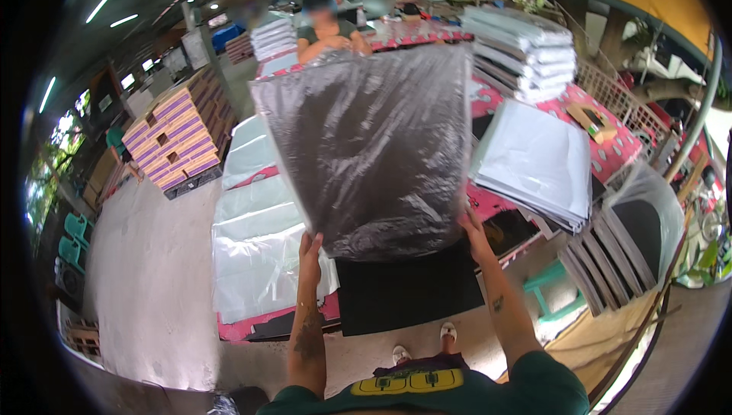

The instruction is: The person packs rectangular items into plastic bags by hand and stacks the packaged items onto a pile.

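A large dark sheet in a clear plastic bag [374, 156] is raised before me over the table, tilted and shiny with wrinkles. My left hand [310, 251] grips its near left corner, and my right hand [474, 226] grips its near right edge. Below it, a black sheet [412, 293] lies at the table's front edge. To the left, clear plastic bags [255, 243] are spread flat on the red patterned table [248, 330]. On the right rests a stack of pale flat sheets [537, 156]. What lies directly behind the raised bag is hidden.
Wrapped packs [526, 53] are piled at the back right, near a tape dispenser [593, 123]. More bagged dark sheets [610, 259] lean over a green stool [549, 293]. A co-worker [328, 30] is across the table. Stacked cartons [179, 133] stand on the floor at left.
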The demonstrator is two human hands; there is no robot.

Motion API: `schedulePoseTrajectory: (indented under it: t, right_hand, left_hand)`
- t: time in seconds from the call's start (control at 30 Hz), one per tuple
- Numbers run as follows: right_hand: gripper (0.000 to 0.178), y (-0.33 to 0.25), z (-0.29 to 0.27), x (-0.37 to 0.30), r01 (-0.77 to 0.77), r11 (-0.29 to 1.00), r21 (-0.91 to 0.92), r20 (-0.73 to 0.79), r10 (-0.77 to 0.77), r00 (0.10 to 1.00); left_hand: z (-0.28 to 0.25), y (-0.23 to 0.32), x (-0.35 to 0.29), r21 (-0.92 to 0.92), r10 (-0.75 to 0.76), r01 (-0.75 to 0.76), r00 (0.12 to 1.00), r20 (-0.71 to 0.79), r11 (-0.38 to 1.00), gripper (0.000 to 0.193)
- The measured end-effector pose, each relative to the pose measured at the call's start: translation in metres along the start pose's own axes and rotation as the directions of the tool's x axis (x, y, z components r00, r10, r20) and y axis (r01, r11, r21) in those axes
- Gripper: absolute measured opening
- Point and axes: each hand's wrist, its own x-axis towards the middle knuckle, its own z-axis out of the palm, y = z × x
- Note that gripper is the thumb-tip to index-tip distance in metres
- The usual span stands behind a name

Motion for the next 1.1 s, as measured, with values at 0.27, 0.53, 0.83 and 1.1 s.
schedulePoseTrajectory:
  t: [0.27, 0.53, 0.83, 1.1]
  right_hand:
    - [0.033, -0.068, -0.101, 0.044, -0.041, 0.986, 0.161, -0.208, 0.075, 0.975]
    - [0.052, -0.148, -0.284, 0.061, -0.076, 0.993, 0.087, -0.38, 0.104, 0.919]
    - [0.053, -0.126, -0.312, 0.011, -0.302, 0.467, -0.831, -0.489, -0.354, 0.797]
    - [0.028, -0.095, -0.234, -0.052, -0.023, 0.56, -0.828, -0.344, -0.476, 0.81]
  left_hand:
    - [0.143, 0.017, 0.074, 0.319, 0.146, -0.316, 0.877, 0.458, 0.894, 0.032]
    - [0.355, -0.064, 0.086, -0.202, -0.319, 0.472, 0.799, 0.509, 0.858, 0.025]
    - [0.405, -0.115, 0.074, -0.039, -0.394, 0.437, 0.842, 0.368, 0.898, 0.02]
    - [0.024, -0.036, 0.018, 0.828, 0.279, -0.181, 0.96, 0.031, 0.531, 0.022]
